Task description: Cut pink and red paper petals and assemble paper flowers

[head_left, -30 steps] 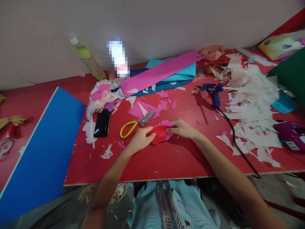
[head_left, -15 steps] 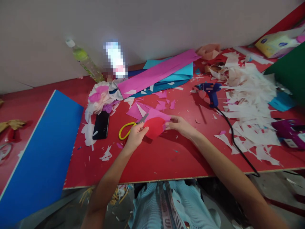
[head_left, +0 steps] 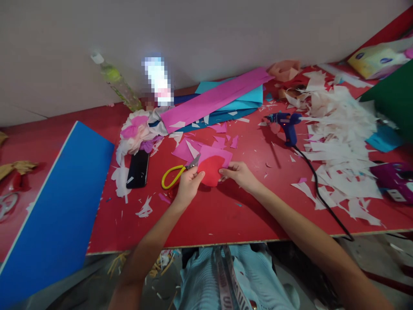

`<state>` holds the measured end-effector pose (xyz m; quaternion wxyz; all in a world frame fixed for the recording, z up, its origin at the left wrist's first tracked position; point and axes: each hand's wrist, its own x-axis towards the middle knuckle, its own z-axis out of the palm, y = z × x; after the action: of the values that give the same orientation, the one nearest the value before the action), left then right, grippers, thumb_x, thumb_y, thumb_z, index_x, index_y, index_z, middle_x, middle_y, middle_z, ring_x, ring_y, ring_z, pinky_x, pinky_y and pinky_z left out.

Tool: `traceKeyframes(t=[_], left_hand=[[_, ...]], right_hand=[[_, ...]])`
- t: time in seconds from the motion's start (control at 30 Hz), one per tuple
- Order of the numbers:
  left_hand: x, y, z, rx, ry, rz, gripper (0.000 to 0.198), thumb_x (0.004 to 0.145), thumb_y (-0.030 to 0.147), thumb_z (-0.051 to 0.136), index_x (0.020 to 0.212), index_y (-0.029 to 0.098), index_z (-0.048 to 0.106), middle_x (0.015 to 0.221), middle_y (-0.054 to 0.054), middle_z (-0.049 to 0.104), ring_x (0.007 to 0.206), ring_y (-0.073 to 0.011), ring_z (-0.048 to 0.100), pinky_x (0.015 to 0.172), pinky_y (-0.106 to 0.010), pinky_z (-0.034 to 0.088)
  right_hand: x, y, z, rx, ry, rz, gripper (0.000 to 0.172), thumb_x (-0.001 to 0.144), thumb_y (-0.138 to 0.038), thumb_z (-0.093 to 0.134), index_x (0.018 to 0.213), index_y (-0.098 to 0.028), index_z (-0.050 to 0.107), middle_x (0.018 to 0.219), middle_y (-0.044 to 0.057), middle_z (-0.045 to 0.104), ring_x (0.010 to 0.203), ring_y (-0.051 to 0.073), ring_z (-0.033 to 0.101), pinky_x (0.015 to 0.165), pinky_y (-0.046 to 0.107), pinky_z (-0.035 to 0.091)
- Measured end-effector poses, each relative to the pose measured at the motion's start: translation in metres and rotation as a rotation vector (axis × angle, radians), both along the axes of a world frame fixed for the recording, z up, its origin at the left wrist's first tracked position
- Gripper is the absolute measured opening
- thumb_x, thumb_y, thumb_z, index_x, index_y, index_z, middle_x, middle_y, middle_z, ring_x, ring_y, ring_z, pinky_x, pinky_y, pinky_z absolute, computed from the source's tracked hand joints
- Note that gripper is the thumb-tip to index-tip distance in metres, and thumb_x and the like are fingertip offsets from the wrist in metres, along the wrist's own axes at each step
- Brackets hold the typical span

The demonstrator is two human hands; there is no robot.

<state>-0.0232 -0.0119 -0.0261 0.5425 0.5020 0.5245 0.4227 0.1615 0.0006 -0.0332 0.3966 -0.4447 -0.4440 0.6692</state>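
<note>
A rounded red paper piece is held up over the table between my two hands, with a pink sheet behind its upper edge. My left hand pinches the left edge, thumb on top. At the right edge, my right hand grips the paper between thumb and fingers. Scissors with yellow handles lie by my left hand, their blades partly behind the papers. Pink scraps lie just beyond the papers.
A blue glue gun stands at right, its black cord running off the front edge. White paper strips pile up beside it. A black phone, a blue board and a bottle are at left. Folded crepe paper lies behind.
My right thumb has come onto the front of the red paper's right edge, and the fingers have shifted. The red piece now appears tilted and narrower. My left hand keeps its pinch.
</note>
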Motion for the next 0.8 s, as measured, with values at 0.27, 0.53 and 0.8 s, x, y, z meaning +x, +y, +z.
traceKeyframes(t=[0.27,0.53,0.8], left_hand=[[0.003,0.0,0.004,-0.082,-0.119,-0.031,0.027,0.072,0.037,0.061,0.085,0.014,0.063,0.067,0.0,0.063,0.063,-0.0132,0.059,0.062,-0.025,0.048],[-0.033,0.012,0.032,0.207,1.045,-0.015,0.023,0.085,0.029,0.043,0.092,0.019,0.062,0.096,-0.009,0.067,0.094,-0.0225,0.062,0.08,-0.035,0.047],[-0.036,0.004,0.052,-0.031,1.562,-0.325,0.036,0.08,0.038,0.048,0.106,0.013,0.053,0.098,-0.015,0.064,0.09,-0.0304,0.064,0.072,-0.038,0.047]], right_hand=[[0.002,0.001,0.0,0.054,-0.071,-0.048,0.014,0.065,-0.031,0.067,0.062,-0.017,0.063,0.054,-0.002,0.065,0.05,0.012,0.061,0.053,0.024,0.049],[0.011,0.008,0.002,0.06,-0.188,-0.16,0.016,0.064,-0.032,0.066,0.058,-0.017,0.061,0.051,0.0,0.063,0.049,0.013,0.06,0.051,0.024,0.047],[0.019,0.013,0.001,0.088,-0.17,-0.28,0.017,0.062,-0.033,0.067,0.058,-0.017,0.062,0.051,0.0,0.063,0.049,0.014,0.06,0.053,0.025,0.047]])
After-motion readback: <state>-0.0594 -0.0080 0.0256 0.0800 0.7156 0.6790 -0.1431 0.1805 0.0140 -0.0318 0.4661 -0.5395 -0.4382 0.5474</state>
